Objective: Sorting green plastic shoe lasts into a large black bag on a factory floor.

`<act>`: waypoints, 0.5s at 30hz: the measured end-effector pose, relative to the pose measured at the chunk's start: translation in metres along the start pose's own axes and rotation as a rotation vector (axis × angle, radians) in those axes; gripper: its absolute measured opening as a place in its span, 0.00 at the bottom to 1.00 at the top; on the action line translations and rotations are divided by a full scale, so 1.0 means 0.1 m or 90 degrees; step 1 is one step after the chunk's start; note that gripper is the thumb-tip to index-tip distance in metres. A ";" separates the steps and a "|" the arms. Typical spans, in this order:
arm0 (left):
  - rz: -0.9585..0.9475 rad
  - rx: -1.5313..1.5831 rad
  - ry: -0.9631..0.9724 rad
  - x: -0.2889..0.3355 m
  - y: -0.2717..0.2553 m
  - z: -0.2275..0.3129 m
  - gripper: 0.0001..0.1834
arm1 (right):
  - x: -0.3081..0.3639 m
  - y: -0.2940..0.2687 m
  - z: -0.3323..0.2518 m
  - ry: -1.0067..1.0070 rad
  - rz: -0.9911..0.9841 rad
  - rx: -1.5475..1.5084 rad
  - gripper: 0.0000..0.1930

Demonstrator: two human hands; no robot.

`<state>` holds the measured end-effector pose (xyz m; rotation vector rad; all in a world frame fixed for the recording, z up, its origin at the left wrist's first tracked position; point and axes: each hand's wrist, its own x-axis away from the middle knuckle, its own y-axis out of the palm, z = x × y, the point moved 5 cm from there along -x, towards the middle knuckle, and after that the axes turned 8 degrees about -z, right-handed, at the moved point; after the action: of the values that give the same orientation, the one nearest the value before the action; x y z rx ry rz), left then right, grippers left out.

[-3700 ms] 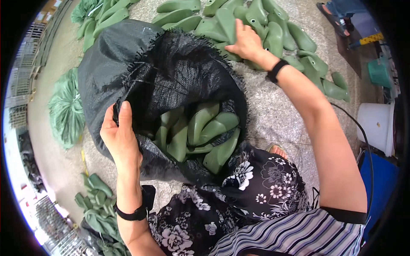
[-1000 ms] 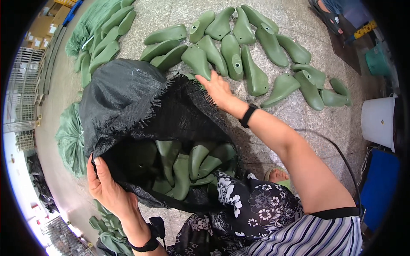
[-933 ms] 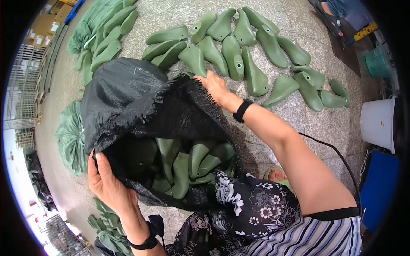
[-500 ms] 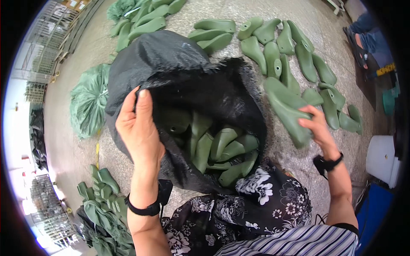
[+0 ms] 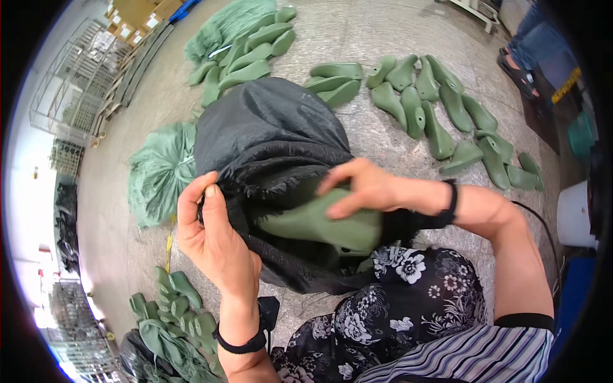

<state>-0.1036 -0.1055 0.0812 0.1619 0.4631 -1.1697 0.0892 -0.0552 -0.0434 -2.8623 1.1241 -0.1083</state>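
Note:
A large black woven sack (image 5: 271, 118) lies in front of me with its mouth toward my knees. My left hand (image 5: 218, 233) pinches the sack's rim at the left, thumb against fingers. At the mouth, my right hand (image 5: 365, 190) grips a green shoe last (image 5: 313, 223) from above, its fingers blurred a little by motion. The last lies tilted, with its narrower end to the left inside the dark opening. It hides most of what the sack holds; only a bit of green shows under it.
Several green lasts (image 5: 456, 105) lie on the speckled floor at the far right, more (image 5: 252, 60) at the far left and near left (image 5: 182, 309). A tied green sack (image 5: 163, 172) stands left of the black one. At right are a white bin (image 5: 575, 214) and another person's sandalled foot (image 5: 520, 76).
My right hand has brought the last from above the floor on the right leftward into the sack's mouth. My left hand keeps its hold on the rim, which has sagged lower.

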 end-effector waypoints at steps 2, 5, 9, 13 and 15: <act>-0.067 0.044 0.021 0.05 0.06 -0.02 0.08 | -0.37 0.28 -0.07 0.035 0.045 0.181 0.26; -0.112 -0.092 0.026 -0.01 0.12 0.04 0.11 | -0.87 0.79 0.09 -0.425 0.137 0.253 0.27; -0.214 0.069 -0.096 -0.02 0.10 -0.15 0.11 | -1.18 1.09 0.32 -0.304 -0.042 0.483 0.24; -0.297 -0.146 -0.047 0.02 0.61 -0.76 0.14 | -0.82 0.96 0.41 -0.248 -0.040 0.538 0.23; -0.270 -0.094 -0.108 0.07 0.63 -1.18 0.15 | -0.87 0.84 0.79 -0.107 -0.031 0.240 0.15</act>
<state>-0.0752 -0.0447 -0.0346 -0.1723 0.4437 -1.5437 -0.0240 -0.0546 -0.1330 -2.5117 0.8942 -0.0717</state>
